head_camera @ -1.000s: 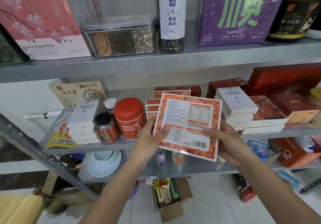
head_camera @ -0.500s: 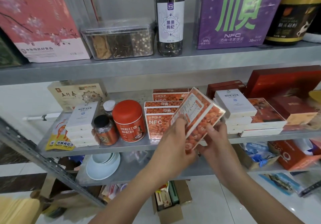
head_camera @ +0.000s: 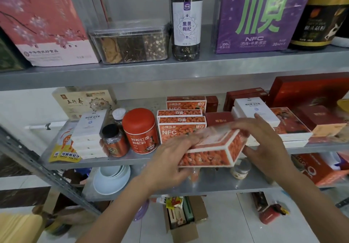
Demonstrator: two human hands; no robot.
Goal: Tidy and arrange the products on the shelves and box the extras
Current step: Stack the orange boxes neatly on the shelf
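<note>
I hold a flat orange berry-print box (head_camera: 211, 153) in front of the middle shelf (head_camera: 113, 160), tilted with one corner toward me. My left hand (head_camera: 170, 159) grips its left side, fingers over the top. My right hand (head_camera: 264, 140) holds its right end, fingers spread above it and thumb below. Behind it several matching orange NFC boxes (head_camera: 179, 122) stand in a stack on the shelf. A red tin (head_camera: 140, 130) stands to their left.
White boxes (head_camera: 88, 135) and small jars (head_camera: 113, 140) fill the shelf's left side; white (head_camera: 255, 110) and red boxes (head_camera: 319, 120) fill the right. An open cardboard box (head_camera: 182, 218) with items sits on the floor below. White bowls (head_camera: 112, 178) rest on the lower shelf.
The box was upright with its label side facing me; both hands have turned it until it lies nearly flat, lower and in front of the shelf edge.
</note>
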